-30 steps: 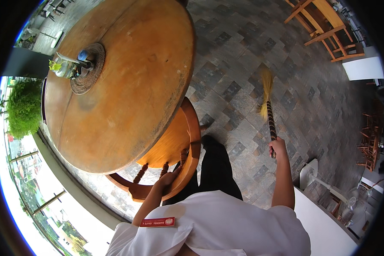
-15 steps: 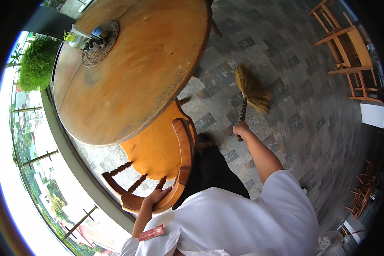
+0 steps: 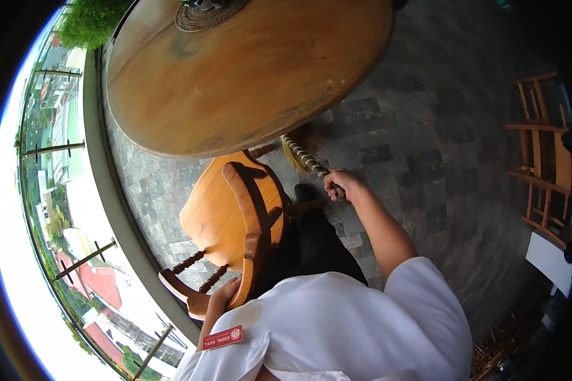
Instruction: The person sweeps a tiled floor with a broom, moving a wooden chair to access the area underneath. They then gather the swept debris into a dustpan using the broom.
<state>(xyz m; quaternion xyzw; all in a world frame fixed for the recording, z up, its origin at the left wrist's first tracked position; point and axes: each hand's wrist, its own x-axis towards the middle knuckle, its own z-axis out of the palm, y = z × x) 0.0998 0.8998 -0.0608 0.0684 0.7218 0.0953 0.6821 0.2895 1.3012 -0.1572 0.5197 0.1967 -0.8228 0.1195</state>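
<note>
Two hands share the work, and we see both closed around something. Our right hand (image 3: 342, 185) clutches the wrapped handle of a short broom (image 3: 304, 156); our left hand (image 3: 225, 292) grasps the curved back of a wooden chair (image 3: 216, 209), its fingers partly hidden by the rail.

What has changed most is the broom's place. A second ago it reached over open tiles, well out to our right; half a second ago its bristles lay fanned on the floor (image 3: 413, 140), closer in. Now it points back across us toward the near edge of the round table (image 3: 248, 82), just beside the chair — only part of the bristles shows, and we cannot tell how far the rest reaches beneath the tabletop.

The chair has altered too: more of its seat now shows beyond the table's near edge, though our view has also shifted, so we cannot say how much the chair itself moved. At the table's far edge, the woven mat (image 3: 206, 18) is now partly cut off by our view.

For the sweeping, we judge this brings the strip between chair and table within reach — with the chair's legs the likeliest thing to snag the bristles.
</note>
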